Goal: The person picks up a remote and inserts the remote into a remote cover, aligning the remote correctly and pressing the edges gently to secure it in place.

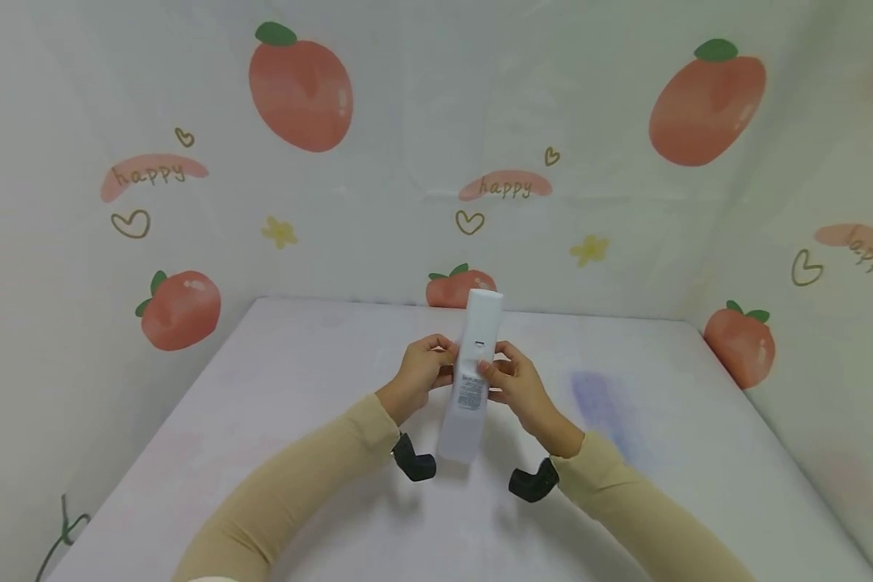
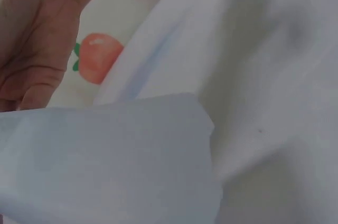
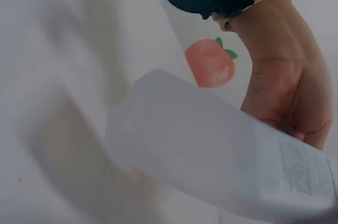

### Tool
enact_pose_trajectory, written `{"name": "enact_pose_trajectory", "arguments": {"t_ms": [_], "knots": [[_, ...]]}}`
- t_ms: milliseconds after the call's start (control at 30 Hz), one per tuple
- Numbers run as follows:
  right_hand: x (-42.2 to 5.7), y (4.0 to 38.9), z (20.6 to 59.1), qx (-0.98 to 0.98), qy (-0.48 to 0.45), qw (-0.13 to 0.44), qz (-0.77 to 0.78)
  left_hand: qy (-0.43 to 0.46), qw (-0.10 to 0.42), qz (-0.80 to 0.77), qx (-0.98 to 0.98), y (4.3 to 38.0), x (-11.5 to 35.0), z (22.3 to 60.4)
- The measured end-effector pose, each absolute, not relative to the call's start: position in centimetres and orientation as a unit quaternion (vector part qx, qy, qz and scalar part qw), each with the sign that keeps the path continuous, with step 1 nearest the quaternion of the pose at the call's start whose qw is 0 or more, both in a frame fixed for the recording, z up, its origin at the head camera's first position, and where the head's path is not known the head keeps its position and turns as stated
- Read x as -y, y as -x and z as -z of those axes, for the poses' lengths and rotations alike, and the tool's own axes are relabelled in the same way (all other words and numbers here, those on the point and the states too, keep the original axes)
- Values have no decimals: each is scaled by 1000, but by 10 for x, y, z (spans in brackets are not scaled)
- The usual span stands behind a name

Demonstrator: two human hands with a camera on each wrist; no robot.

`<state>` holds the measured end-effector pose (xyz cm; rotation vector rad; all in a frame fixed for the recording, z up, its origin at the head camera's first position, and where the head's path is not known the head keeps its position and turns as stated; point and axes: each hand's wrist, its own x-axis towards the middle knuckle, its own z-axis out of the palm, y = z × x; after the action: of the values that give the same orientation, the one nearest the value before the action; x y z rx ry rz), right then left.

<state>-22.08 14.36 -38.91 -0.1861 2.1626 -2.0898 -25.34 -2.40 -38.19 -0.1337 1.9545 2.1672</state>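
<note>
A long white boxy device with a translucent lower part is held up over the table, slightly tilted, in the head view. Its face carries a small dark slot and a grey printed label. The left hand grips its left edge with bent fingers. On the opposite edge, the right hand pinches it, thumb on the front face and fingers behind. The translucent end fills the lower part of the left wrist view. In the right wrist view, that end points away from the right hand.
A white table lies below, with a faint purple patch at right. Behind it hangs a white cloth printed with fruit and hearts. Black wrist cameras sit on both wrists. A green cord shows at lower left.
</note>
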Motion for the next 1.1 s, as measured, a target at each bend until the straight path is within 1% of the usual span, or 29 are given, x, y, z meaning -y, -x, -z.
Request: {"name": "enact_pose_trajectory", "arguments": {"t_ms": [67,133,400,567,733,833,967,1033,1100], "knots": [[-144,219,391,-719,56,70,689,56,126,-736,-663,253,25,384],[-146,219,392,-720,49,77,688,55,128,-738,-660,252,25,386],[-150,225,392,-730,34,62,680,-14,82,-746,-660,248,24,386],[-150,226,389,-737,31,58,673,-59,78,-718,-689,246,25,384],[-149,226,388,-743,37,62,665,-75,79,-678,-727,246,26,382],[-149,225,389,-707,26,80,703,-72,69,-668,-737,246,26,380],[-149,222,392,-611,3,121,783,-75,50,-682,-726,247,28,375],[-147,220,394,-576,-14,124,808,-77,49,-690,-718,247,28,372],[-144,219,395,-568,-26,113,815,-81,51,-689,-718,247,29,371]]}}
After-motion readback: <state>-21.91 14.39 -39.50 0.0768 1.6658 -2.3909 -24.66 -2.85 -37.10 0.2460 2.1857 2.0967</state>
